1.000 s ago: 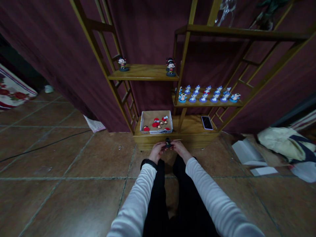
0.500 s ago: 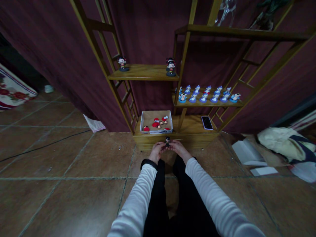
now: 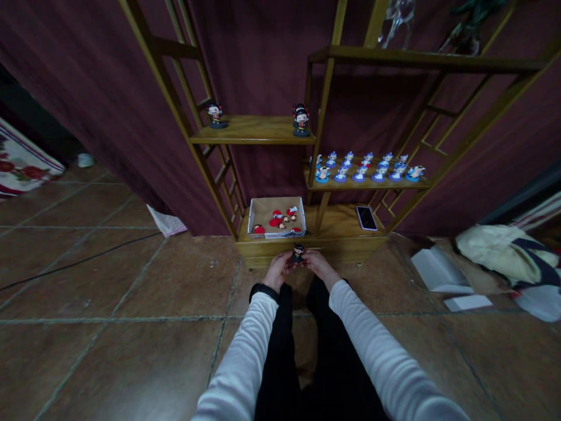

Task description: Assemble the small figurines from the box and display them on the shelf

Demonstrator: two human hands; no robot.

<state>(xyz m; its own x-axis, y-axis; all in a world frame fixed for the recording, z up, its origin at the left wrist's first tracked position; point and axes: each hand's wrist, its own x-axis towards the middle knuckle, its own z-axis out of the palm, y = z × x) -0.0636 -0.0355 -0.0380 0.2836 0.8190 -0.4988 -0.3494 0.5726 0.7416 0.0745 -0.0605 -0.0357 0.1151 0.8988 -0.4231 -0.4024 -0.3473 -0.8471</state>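
A small black-haired figurine (image 3: pixel 298 252) in dark clothes is upright between my two hands, in front of the cabinet's lower edge. My left hand (image 3: pixel 279 269) grips it from the left, with a black band on the wrist. From the right, the fingers of my right hand (image 3: pixel 319 263) are closed on its other side. Just beyond the hands, a shallow cardboard box (image 3: pixel 258 207) holds several red and dark figurines lying loose. Similar figurines stand on the shelf above: one at the left end (image 3: pixel 215 115) and others close together at the right end (image 3: pixel 301 120).
Several blue-and-white figurines (image 3: pixel 360 173) stand in rows on the right shelf (image 3: pixel 372 185). Below them lies a phone (image 3: pixel 366 218). A glass ornament (image 3: pixel 397 23) is on the upper shelf. White box pieces (image 3: pixel 440 270) and a cloth bag (image 3: pixel 504 254) lie on the floor at right.
The figurine has turned slightly between my fingers and shows more of its front. Both hands stay in nearly the same place. The view has shifted a little.
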